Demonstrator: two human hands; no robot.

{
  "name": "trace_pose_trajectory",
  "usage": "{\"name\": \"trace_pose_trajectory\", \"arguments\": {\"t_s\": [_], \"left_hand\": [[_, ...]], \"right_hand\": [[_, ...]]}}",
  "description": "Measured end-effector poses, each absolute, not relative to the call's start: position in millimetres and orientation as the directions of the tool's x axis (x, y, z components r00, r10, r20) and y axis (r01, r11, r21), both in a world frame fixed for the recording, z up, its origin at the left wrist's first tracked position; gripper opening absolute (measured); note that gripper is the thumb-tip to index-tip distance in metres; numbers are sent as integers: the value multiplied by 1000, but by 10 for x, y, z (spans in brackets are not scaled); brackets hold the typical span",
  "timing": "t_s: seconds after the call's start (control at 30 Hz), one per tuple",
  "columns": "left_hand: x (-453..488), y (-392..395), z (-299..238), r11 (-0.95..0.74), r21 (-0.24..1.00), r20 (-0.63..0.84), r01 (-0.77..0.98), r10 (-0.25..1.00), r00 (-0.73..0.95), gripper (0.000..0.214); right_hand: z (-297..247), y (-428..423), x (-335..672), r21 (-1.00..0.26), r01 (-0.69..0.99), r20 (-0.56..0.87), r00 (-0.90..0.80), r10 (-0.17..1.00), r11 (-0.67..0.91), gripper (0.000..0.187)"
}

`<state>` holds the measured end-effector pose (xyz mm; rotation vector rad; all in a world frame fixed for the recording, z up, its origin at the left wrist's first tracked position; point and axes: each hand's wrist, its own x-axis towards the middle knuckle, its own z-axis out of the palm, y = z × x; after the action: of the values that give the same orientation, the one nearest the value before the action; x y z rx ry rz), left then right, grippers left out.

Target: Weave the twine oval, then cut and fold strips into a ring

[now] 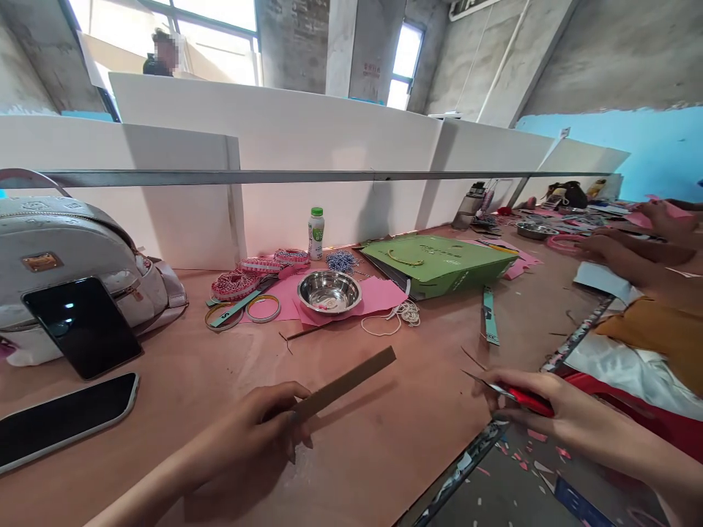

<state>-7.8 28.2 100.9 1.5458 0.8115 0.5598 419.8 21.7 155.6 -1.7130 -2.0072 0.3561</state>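
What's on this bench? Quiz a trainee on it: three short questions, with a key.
1. Which tool is in the right hand: A) a spoon, B) scissors, C) a phone?
2. True or false: the steel bowl stands on pink paper.
3. What does the left hand grip?

Key: 1. B, red-handled scissors. 2. True. 3. A brown strip.
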Motion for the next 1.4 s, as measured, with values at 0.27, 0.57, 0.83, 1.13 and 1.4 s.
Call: {"name": "trace_pose_trajectory", "arguments": {"t_s": [0.27,0.57,0.83,1.13,1.4], "left_hand": [[-147,380,905,-45,957,-126,288,827,548,41],[-242,390,867,-222,749,-137,625,870,473,36],[-203,521,763,-581,171,185,796,812,554,18],[-136,140,343,-583,-163,401,796,698,593,41],[-191,-3,281,-613,-145,258,776,734,628,56]], "right_hand": [[1535,476,3631,-478,745,46,-508,860,466,40],[1494,614,2992,-449,591,96,-713,694,670,32],[1336,705,2775,-401,615,-28,-750,661,679,28],[1229,817,2731,-388,634,-101,-751,653,669,26],[1214,1002,2442,-262,601,-198,-799,567,755,26]]}}
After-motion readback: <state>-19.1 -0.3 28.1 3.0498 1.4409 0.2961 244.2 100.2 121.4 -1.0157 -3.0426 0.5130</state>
